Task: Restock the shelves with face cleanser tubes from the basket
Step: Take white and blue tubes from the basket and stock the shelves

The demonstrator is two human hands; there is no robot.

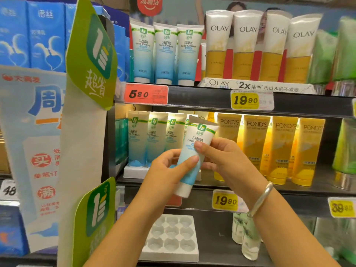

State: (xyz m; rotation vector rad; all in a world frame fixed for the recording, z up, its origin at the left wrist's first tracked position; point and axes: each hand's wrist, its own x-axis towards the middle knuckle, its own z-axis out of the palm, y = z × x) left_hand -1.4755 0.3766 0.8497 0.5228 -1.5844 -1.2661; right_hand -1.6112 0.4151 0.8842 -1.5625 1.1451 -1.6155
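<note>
Fingers [189, 160] around cleanser tube [194, 151]

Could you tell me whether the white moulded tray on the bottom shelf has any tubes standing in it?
No, the white moulded tray shows only vacant round cups.

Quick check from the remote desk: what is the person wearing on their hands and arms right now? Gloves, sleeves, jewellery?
No gloves and no sleeves in view: both forearms are bare. The right hand side carries a plain, smooth silver bangle at the wrist. The left hand and its wrist show nothing worn.
</note>
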